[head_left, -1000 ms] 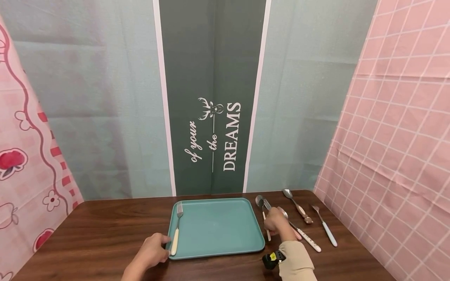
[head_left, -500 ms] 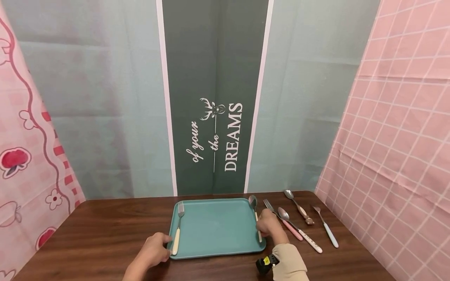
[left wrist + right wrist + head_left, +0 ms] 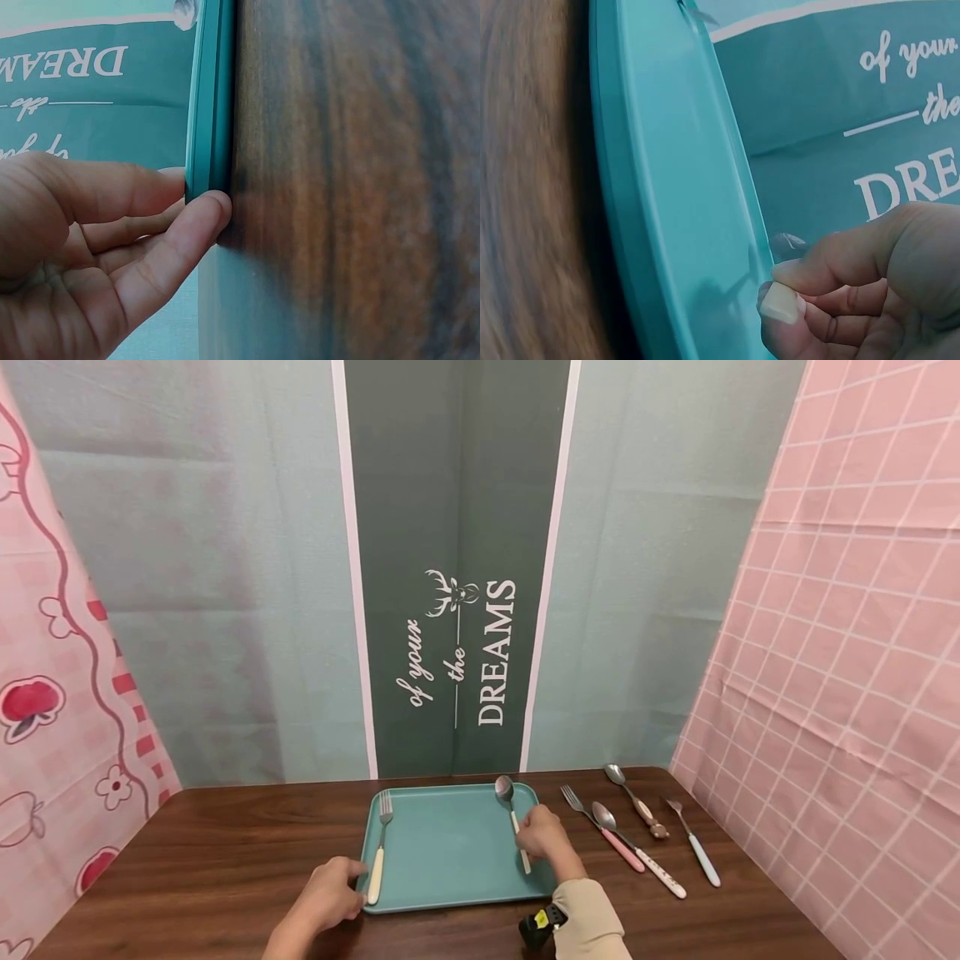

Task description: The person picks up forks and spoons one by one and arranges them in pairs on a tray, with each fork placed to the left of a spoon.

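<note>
My right hand (image 3: pixel 543 833) pinches the cream handle of a metal spoon (image 3: pixel 505 789) above the right part of a teal tray (image 3: pixel 450 852). In the right wrist view, the handle's end (image 3: pixel 781 303) pokes out between thumb and finger, and the tray's rim (image 3: pixel 619 165) is close by. At the tray's near left corner, my left hand (image 3: pixel 327 890) grips the rim. Its fingertips pinch the edge (image 3: pixel 208 161) in the left wrist view. Along the tray's left side lies a fork (image 3: pixel 378 864) with a cream handle.
Right of the tray, a fork (image 3: pixel 573 800), a pink-handled spoon (image 3: pixel 622 849), a patterned white handle (image 3: pixel 662 873), a spoon with a bear-shaped handle end (image 3: pixel 641 810) and a small blue-handled fork (image 3: pixel 702 860) lie on the wooden table (image 3: pixel 225 852). Cloth hangs behind and on both sides.
My right hand has carried the cream-handled spoon leftward, from the table beside the tray to over the tray's right part. The left hand has stayed at the tray's corner.
</note>
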`<control>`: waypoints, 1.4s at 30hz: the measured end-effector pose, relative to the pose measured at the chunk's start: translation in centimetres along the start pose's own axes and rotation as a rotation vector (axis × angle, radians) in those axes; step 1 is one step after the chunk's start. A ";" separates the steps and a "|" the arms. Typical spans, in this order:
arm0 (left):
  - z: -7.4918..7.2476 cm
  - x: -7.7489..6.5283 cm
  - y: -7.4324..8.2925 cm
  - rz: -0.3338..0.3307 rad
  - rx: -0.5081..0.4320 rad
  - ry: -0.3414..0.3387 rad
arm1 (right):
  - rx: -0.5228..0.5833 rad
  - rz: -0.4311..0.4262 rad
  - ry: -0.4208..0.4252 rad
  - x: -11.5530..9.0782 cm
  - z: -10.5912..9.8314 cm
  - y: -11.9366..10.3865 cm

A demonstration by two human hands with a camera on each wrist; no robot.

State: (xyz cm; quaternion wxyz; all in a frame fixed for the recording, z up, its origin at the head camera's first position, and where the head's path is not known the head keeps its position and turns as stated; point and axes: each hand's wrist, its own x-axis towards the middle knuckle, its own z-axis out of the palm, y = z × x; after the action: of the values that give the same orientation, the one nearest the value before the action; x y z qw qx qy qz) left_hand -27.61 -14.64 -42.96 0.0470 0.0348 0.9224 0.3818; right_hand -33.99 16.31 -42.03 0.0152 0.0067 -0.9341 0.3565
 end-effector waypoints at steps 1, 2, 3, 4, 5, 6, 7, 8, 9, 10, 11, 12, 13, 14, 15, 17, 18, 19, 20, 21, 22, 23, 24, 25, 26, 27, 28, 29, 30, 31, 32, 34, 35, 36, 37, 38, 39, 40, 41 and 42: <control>0.0 0.0 0.0 -0.001 0.002 0.001 | -0.004 -0.002 -0.005 0.0 0.2 -0.2; 0.0 0.0 0.0 -0.004 0.001 0.000 | -0.008 -0.004 -0.010 0.0 0.4 -0.4; 0.0 0.0 0.0 -0.008 0.002 -0.002 | -0.010 -0.008 -0.015 0.0 0.6 -0.6; 0.0 0.0 0.0 -0.013 0.000 -0.003 | -0.015 -0.012 -0.022 0.0 0.8 -0.8; -0.1 0.0 0.0 -0.015 0.001 -0.005 | -0.022 -0.019 -0.025 -0.1 1.0 -1.1; -0.1 0.0 0.0 -0.017 0.001 -0.005 | -0.024 -0.025 -0.030 -0.1 1.1 -1.3; -0.1 0.0 0.0 -0.018 0.002 -0.006 | -0.026 -0.036 -0.032 -0.1 1.2 -1.5; -0.1 0.0 0.0 -0.019 0.001 -0.006 | -0.027 -0.046 -0.033 -0.1 1.4 -1.7; -0.1 0.0 0.1 -0.020 0.000 -0.006 | -0.030 -0.055 -0.033 -0.1 1.5 -1.8; -0.2 0.0 0.1 -0.019 -0.002 -0.004 | -0.033 -0.063 -0.032 -0.1 1.6 -2.0; -0.2 0.0 0.1 -0.016 -0.003 -0.003 | -0.036 -0.071 -0.029 -0.1 1.7 -2.1; -0.2 -0.1 0.1 -0.016 -0.005 -0.002 | -0.034 -0.077 -0.028 -0.2 1.9 -2.2; -0.2 -0.1 0.1 -0.016 -0.007 0.000 | -0.034 -0.083 -0.028 -0.1 2.0 -2.2; -0.2 -0.1 0.1 -0.016 -0.010 0.000 | -0.036 -0.084 -0.032 -0.2 2.2 -2.3; -0.2 -0.1 0.1 -0.017 -0.010 -0.001 | -0.035 -0.086 -0.033 -0.2 2.3 -2.3; -0.2 -0.1 0.1 -0.016 -0.009 -0.001 | -0.026 -0.094 -0.038 -0.2 2.5 -2.5; -0.2 -0.1 0.1 -0.015 -0.008 -0.003 | -0.018 -0.096 -0.042 -0.2 2.6 -2.5; -0.2 -0.2 0.1 -0.013 -0.006 -0.003 | -0.013 -0.100 -0.046 -0.3 2.7 -2.6; -0.3 -0.2 0.1 -0.010 -0.006 -0.003 | -0.007 -0.101 -0.047 -0.3 2.8 -2.7; -0.3 -0.2 0.1 -0.006 -0.006 -0.002 | 0.000 -0.104 -0.047 -0.3 3.0 -2.8; -0.3 -0.2 0.1 -0.003 -0.006 0.000 | 0.007 -0.103 -0.048 -0.4 3.1 -2.9; -0.3 -0.1 0.1 -0.001 -0.007 -0.001 | 0.015 -0.101 -0.052 -0.4 3.2 -3.0; -0.3 -0.1 0.0 0.001 -0.006 -0.002 | 0.021 -0.097 -0.056 -0.4 3.4 -3.2; -0.3 -0.1 0.0 0.002 -0.006 -0.002 | 0.028 -0.095 -0.058 -0.5 3.5 -3.3; -0.2 -0.1 0.0 0.001 -0.006 -0.005 | 0.036 -0.090 -0.061 -0.5 3.7 -3.4; -0.2 -0.1 0.0 -0.004 -0.003 -0.006 | 0.044 -0.087 -0.066 -0.5 3.8 -3.5; -0.3 0.0 0.1 -0.010 -0.001 -0.008 | 0.052 -0.087 -0.069 -0.5 4.0 -3.6; -0.3 0.0 0.1 -0.015 0.002 -0.010 | 0.061 -0.087 -0.073 -0.5 4.1 -3.7; -0.3 0.0 0.1 -0.020 0.004 -0.010 | 0.069 -0.089 -0.074 -0.5 4.3 -3.9; -0.4 0.0 0.1 -0.023 0.005 -0.010 | 0.076 -0.090 -0.077 -0.5 4.4 -4.0; -0.4 0.1 0.2 -0.028 0.008 -0.010 | 0.079 -0.092 -0.080 -0.5 4.6 -4.1; -0.4 0.1 0.2 -0.028 0.010 -0.010 | 0.085 -0.098 -0.084 -0.4 4.8 -4.3; -0.4 0.1 0.2 -0.029 0.011 -0.012 | 0.086 -0.098 -0.089 -0.5 5.0 -4.4; -0.4 0.1 0.2 -0.031 0.010 -0.011 | 0.087 -0.102 -0.092 -0.5 5.1 -4.5; -0.4 0.0 0.2 -0.032 0.011 -0.012 | 0.082 -0.107 -0.096 -0.5 5.2 -4.6; -0.4 0.0 0.2 -0.033 0.011 -0.015 | 0.081 -0.113 -0.098 -0.6 5.3 -4.7; -0.4 0.0 0.2 -0.033 0.010 -0.015 | 0.079 -0.117 -0.100 -0.6 5.5 -4.8; -0.4 0.1 0.1 -0.036 0.007 -0.015 | 0.077 -0.121 -0.102 -0.7 5.5 -4.9; -0.3 0.1 0.1 -0.036 0.006 -0.016 | 0.076 -0.124 -0.105 -0.7 5.6 -5.0; -0.3 0.0 0.0 -0.030 0.005 -0.016 | 0.075 -0.128 -0.107 -0.8 5.7 -5.1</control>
State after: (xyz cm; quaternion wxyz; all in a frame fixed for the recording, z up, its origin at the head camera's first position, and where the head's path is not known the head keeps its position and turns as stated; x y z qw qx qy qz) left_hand -27.69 -14.83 -42.73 0.0600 0.0241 0.9233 0.3786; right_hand -33.23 8.72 -42.93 -0.0123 0.0859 -0.9173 0.3887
